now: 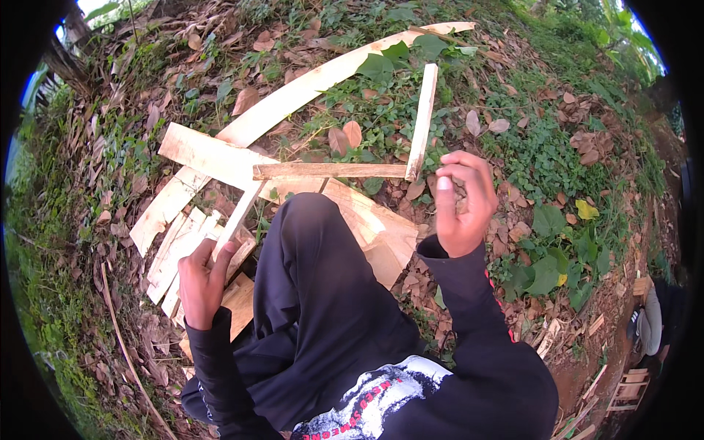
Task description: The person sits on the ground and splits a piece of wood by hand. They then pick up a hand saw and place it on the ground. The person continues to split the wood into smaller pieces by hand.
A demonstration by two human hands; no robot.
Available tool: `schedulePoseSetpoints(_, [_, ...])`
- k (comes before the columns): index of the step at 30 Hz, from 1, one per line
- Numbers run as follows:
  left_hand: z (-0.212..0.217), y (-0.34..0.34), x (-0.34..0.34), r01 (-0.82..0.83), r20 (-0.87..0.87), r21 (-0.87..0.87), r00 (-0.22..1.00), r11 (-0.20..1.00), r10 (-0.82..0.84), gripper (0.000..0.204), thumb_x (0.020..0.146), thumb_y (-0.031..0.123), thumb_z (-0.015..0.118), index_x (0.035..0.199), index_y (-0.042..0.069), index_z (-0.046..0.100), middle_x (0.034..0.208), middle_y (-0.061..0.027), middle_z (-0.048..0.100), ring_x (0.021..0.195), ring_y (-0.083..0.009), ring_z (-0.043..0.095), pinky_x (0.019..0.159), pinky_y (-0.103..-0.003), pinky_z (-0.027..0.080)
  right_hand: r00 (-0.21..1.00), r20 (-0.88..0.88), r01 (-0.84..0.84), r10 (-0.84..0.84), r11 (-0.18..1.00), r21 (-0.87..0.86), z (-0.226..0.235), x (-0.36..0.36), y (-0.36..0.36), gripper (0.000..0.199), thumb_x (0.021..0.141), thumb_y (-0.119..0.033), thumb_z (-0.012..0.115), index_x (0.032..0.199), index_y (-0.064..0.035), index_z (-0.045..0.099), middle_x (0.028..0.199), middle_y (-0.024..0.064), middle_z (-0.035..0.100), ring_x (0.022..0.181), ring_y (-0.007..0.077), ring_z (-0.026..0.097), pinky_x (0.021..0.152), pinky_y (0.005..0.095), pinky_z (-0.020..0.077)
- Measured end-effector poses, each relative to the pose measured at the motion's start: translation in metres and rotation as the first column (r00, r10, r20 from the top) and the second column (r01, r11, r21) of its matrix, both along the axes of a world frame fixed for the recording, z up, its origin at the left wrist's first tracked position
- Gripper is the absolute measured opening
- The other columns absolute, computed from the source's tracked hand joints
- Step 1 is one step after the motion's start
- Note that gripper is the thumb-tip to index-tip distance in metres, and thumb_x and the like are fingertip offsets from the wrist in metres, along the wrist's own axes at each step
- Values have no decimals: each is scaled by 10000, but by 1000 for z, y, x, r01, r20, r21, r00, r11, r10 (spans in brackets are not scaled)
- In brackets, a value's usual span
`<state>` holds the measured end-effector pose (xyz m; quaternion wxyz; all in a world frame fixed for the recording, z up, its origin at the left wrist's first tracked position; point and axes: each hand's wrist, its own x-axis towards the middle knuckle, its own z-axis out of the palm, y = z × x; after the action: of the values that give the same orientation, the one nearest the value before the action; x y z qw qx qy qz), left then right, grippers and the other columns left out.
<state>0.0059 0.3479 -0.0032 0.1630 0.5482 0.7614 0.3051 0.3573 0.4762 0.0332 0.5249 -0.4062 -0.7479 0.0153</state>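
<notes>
The left hand (203, 279) pinches the near wooden slat (238, 218) between thumb and fingers, probably to steady it against the cross slat (330, 171), which spans just beyond the raised knee (308, 227), above pale planks (367, 220). The right hand (467, 205) holds its fingers half-curled beside the far slat (423, 121), apparently gripping nothing, perhaps guarding that corner.

rough wooden strips (330, 171), matt wood planks (293, 94), cloth trousers (315, 257)
</notes>
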Motion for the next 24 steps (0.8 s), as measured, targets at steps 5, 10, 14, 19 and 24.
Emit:
schedulePoseSetpoints(5, [-4, -36, -30, -89, 3, 15, 996, 996, 89, 381, 910, 258, 712, 743, -34, 533, 538, -67, 273, 516, -115, 236, 481, -347, 206, 974, -198, 36, -110, 938, -344, -43, 23, 11, 95, 883, -44, 608, 964, -8, 640, 975, 94, 656, 895, 192, 636, 807, 323, 500])
schedulePoseSetpoints(10, [-4, -57, -40, -129, 29, 65, 991, 990, 127, 346, 897, 232, 721, 752, -33, 551, 534, -51, 264, 514, -107, 225, 484, -341, 193, 965, -255, -96, -56, 831, -548, -67, 19, 24, 175, 929, -146, 643, 1060, -32, 669, 1014, 48, 685, 925, 147, 647, 815, 297, 495])
schedulePoseSetpoints(14, [1, -68, -39, -159, 60, 45, 986, 986, 156, 319, 880, 221, 730, 755, -33, 585, 524, -44, 297, 506, -99, 247, 478, -324, 209, 965, -263, -152, -20, 774, -614, -63, 7, 30, 281, 971, -255, 634, 1123, -20, 657, 1007, 45, 690, 931, 135, 650, 812, 298, 498])
schedulePoseSetpoints(19, [-1, -76, -41, -155, 136, 42, 980, 987, 148, 305, 863, 219, 745, 752, -33, 613, 519, -42, 340, 499, -95, 277, 470, -309, 240, 873, -487, -374, 14, 659, -652, -56, -2, 27, 344, 996, -304, 600, 1165, -7, 638, 1021, 38, 677, 911, 116, 634, 812, 288, 500])
schedulePoseSetpoints(24, [0, -83, -39, -125, 139, 72, 984, 990, 114, 299, 856, 239, 760, 771, -28, 655, 515, -99, 438, 457, -155, 379, 475, -325, 317, 812, -579, -500, 73, 600, -625, -65, -2, 29, 377, 1007, -302, 569, 1225, 5, 582, 1051, 91, 683, 934, 147, 650, 849, 306, 506])
